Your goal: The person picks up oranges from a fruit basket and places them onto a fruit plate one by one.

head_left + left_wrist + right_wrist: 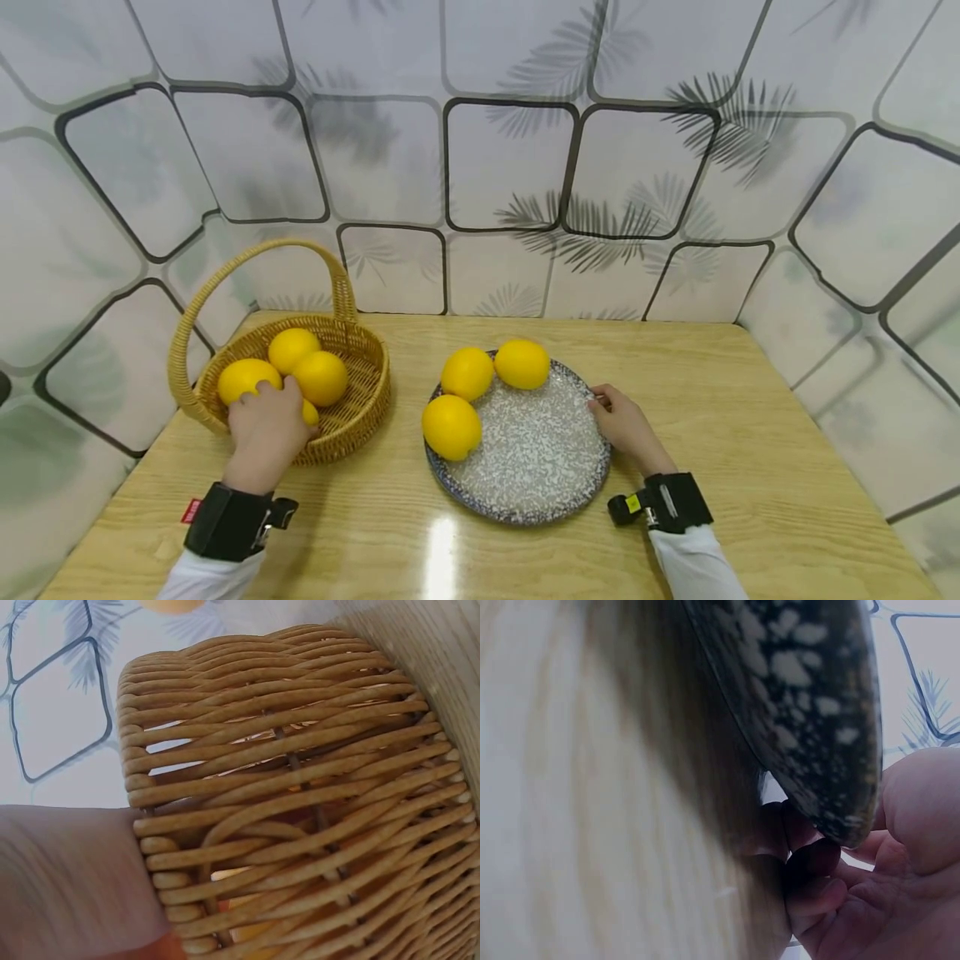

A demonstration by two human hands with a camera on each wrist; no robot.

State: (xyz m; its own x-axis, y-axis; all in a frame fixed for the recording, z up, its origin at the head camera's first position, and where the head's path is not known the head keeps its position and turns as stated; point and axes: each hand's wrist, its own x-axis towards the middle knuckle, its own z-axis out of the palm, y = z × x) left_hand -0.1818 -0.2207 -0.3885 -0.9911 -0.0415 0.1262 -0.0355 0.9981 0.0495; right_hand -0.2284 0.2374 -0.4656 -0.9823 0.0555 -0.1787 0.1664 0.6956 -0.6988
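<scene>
In the head view my left hand (266,429) reaches over the near rim of a wicker basket (375,400). Its fingers curl over a yellow lemon (310,412) that is mostly hidden beneath it. Three more lemons (321,377) lie around that hand in the basket. The left wrist view shows mainly the woven basket wall (300,802), which hides the fingertips. At the right edge of a round speckled plate (532,458), my right hand (630,429) pinches the rim, with fingers under it in the right wrist view. Three lemons (452,427) sit along the plate's left and back edge.
The light wooden table (750,450) carries both basket and plate, with a gap between them. The basket's tall arched handle (258,250) rises over its back and left side. A patterned wall covering (502,167) encloses the table at the back and sides.
</scene>
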